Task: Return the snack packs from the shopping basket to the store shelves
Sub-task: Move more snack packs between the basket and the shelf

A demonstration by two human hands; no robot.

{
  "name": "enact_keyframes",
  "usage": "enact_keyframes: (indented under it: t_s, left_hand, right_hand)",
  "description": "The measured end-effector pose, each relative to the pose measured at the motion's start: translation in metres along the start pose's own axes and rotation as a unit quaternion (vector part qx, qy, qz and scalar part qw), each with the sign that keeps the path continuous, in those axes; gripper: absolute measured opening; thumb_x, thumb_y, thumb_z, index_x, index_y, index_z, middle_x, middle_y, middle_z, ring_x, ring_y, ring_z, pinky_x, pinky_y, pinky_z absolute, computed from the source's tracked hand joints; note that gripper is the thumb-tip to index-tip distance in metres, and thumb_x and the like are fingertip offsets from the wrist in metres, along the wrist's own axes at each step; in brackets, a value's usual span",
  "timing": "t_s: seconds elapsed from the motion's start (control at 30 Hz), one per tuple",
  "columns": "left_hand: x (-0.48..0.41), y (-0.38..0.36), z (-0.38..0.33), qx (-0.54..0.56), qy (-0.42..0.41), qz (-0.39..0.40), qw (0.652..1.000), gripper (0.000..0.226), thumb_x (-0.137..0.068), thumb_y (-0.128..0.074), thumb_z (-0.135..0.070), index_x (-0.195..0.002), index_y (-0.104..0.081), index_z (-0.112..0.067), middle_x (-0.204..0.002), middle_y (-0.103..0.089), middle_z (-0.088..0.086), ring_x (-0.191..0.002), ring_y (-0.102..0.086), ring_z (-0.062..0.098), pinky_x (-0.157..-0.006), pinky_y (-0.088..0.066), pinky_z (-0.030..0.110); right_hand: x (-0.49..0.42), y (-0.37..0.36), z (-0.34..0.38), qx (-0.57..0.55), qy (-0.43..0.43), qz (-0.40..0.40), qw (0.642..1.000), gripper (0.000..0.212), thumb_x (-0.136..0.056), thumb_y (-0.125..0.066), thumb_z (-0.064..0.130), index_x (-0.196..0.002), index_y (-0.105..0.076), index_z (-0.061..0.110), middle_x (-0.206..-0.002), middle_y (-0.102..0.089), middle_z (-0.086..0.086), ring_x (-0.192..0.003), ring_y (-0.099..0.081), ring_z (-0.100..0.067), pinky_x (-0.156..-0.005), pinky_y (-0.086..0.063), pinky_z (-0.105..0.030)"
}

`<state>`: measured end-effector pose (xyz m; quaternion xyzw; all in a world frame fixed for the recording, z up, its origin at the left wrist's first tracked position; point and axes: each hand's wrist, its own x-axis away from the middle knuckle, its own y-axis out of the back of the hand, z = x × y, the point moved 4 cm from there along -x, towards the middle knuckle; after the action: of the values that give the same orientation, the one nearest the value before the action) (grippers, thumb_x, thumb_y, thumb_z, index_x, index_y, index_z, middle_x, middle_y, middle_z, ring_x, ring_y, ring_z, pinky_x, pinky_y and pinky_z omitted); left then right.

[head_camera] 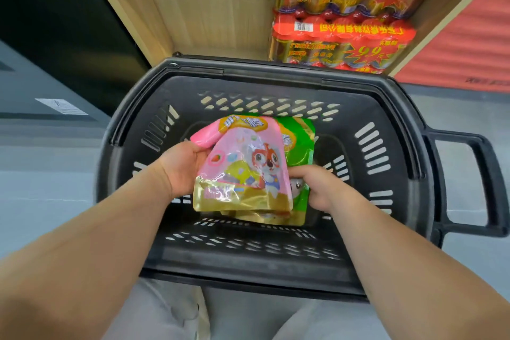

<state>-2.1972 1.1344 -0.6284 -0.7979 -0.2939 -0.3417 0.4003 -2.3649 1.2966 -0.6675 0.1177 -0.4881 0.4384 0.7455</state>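
Observation:
A black shopping basket (380, 107) stands on the floor in front of a wooden shelf (209, 8). Over its middle I hold a pink snack pack (248, 163) with a cartoon squirrel and a gold bottom. My left hand (182, 168) grips its left edge. Behind it lies a green snack pack (300, 141), partly hidden by the pink one. My right hand (317, 188) closes on the green pack's lower right side. More gold-edged packs may lie under these two; I cannot tell how many.
Two red multipacks of cans (345, 19) are stacked at the right of the lower shelf bay; its left part is bare wood. A dark cabinet (55, 22) stands at the left. The basket's handle (480, 185) sticks out to the right. Grey floor surrounds the basket.

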Motion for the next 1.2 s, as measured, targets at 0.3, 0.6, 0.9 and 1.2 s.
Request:
enact_keyframes:
  t_s: [0.3,0.6,0.9,1.2]
  left_hand:
    - [0.016,-0.004,0.001,-0.040,0.025,0.056,0.997,0.075,-0.070,-0.070,-0.057,-0.129,-0.053,-0.014,-0.128,-0.060,0.016,-0.114,-0.059,0.037,-0.092,-0.048,0.059]
    - [0.039,-0.008,-0.014,-0.156,0.010,-0.080,0.984,0.055,-0.071,-0.073,-0.001,-0.121,-0.054,-0.015,-0.107,-0.071,0.011,-0.090,-0.071,0.030,-0.072,-0.057,0.049]
    - [0.236,-0.098,-0.104,-0.323,-0.078,-0.146,0.932,0.027,-0.079,-0.070,-0.009,-0.105,-0.063,-0.011,-0.100,-0.070,0.014,-0.092,-0.068,0.032,-0.081,-0.056,0.047]
    - [0.461,-0.164,-0.156,-0.308,-0.172,-0.307,0.884,0.017,-0.083,-0.066,-0.012,-0.099,-0.061,-0.008,-0.084,-0.065,0.009,-0.064,-0.059,0.015,-0.040,-0.047,0.016]
  right_hand:
    - [0.018,-0.007,0.005,0.042,-0.009,-0.073,0.996,0.028,-0.078,-0.069,0.002,-0.106,-0.067,0.005,-0.098,-0.073,-0.017,-0.087,-0.070,-0.035,-0.078,-0.056,-0.051]
    - [0.058,-0.013,0.019,0.028,-0.021,-0.120,0.992,0.035,-0.075,-0.076,0.007,-0.108,-0.067,0.008,-0.105,-0.071,-0.014,-0.093,-0.069,-0.030,-0.080,-0.055,-0.048]
    - [0.268,-0.073,0.119,0.036,0.005,-0.220,0.975,0.040,-0.071,-0.080,0.005,-0.107,-0.065,0.002,-0.108,-0.068,-0.018,-0.099,-0.065,-0.033,-0.092,-0.050,-0.050]
    - [0.461,-0.157,0.218,0.175,0.081,-0.157,0.969,0.024,-0.071,-0.081,0.013,-0.090,-0.065,0.013,-0.098,-0.067,-0.010,-0.087,-0.063,-0.024,-0.082,-0.054,-0.038]
